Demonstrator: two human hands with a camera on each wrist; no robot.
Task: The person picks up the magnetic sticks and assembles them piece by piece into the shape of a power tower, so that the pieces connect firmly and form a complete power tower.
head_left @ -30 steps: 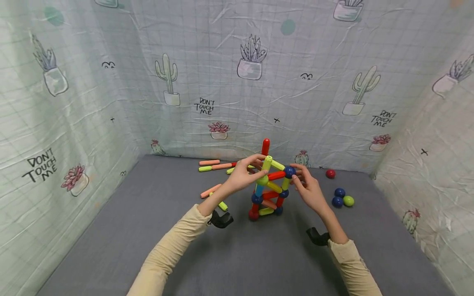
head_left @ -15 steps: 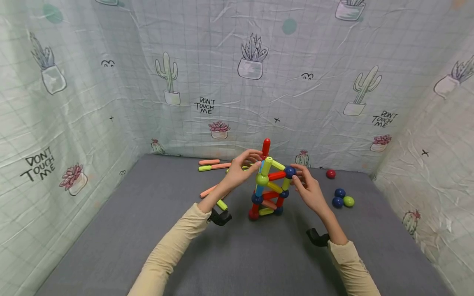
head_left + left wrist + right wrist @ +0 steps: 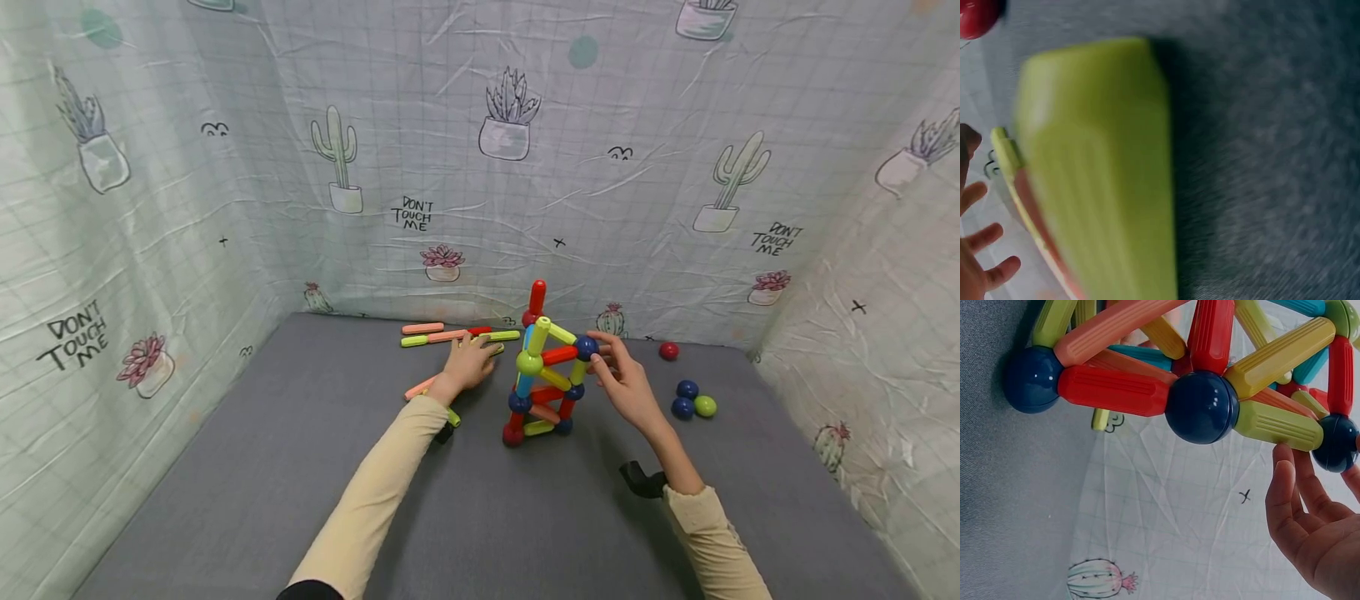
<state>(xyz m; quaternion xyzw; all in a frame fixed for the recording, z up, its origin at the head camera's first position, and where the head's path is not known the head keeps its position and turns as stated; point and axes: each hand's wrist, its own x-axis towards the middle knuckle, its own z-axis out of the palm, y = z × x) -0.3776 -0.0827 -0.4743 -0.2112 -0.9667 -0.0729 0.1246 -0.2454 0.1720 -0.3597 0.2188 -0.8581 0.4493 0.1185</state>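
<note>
A tower of magnetic rods and balls (image 3: pixel 551 394) stands upright on the grey surface, with a red rod (image 3: pixel 537 295) pointing up at its back. At its upper right corner my right hand (image 3: pixel 628 385) holds a dark blue ball (image 3: pixel 587 348). In the right wrist view, fingertips lie beside that ball and along a yellow-green rod (image 3: pixel 1279 425). My left hand (image 3: pixel 468 363) reaches over loose rods left of the tower, fingers spread. A yellow-green rod (image 3: pixel 1097 181) fills much of the left wrist view, close to the camera, while the fingers (image 3: pixel 985 237) stay apart from it.
Loose orange rods (image 3: pixel 423 328) and yellow-green rods (image 3: pixel 498 336) lie at the back left. To the right are a red ball (image 3: pixel 669 351), several blue and green balls (image 3: pixel 705 407). A patterned cloth (image 3: pixel 442 183) encloses the back and sides.
My left hand has left the tower's top and moved left and down to the loose rods. The right hand stays at the blue ball, and the tower has kept its place.
</note>
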